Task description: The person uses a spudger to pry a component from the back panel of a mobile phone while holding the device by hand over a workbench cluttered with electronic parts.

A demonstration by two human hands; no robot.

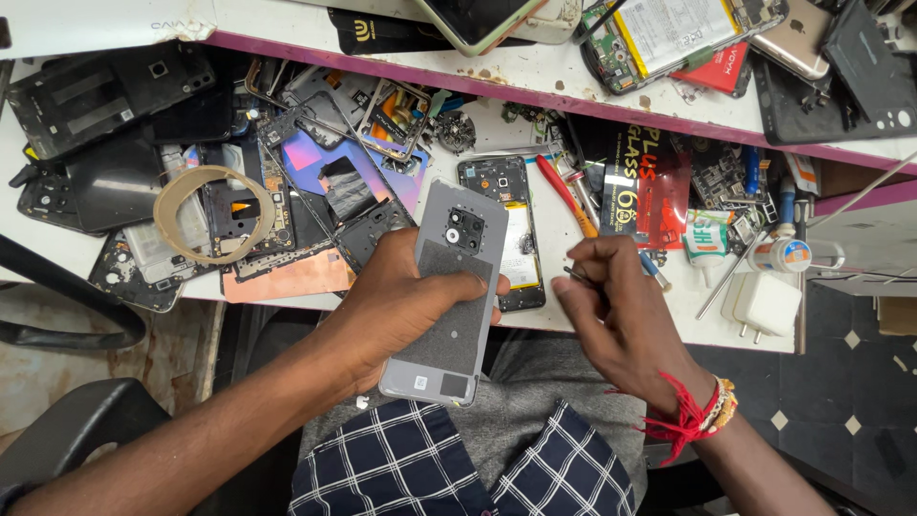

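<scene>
Grey phone back cover (447,306): clasped in left hand (396,306), inner side up; right hand (621,315) pinching small metal tool (576,274); opened phone (511,225) on table (611,334) behind.

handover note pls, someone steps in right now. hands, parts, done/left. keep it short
Left hand: holds the grey phone back cover inner side up, above the lap, thumb across its middle.
Right hand: fingers pinch a small metal tool; its tip is too small to make out.
Opened phone lies on the white bench just behind the cover, insides exposed.
Nearby: red-handled tool, white charger, tape roll, loose phone frames and covers to the left.
Done: cover is off the phone.
Left: cannot tell from this view whether anything on the cover or phone has been worked on.
</scene>
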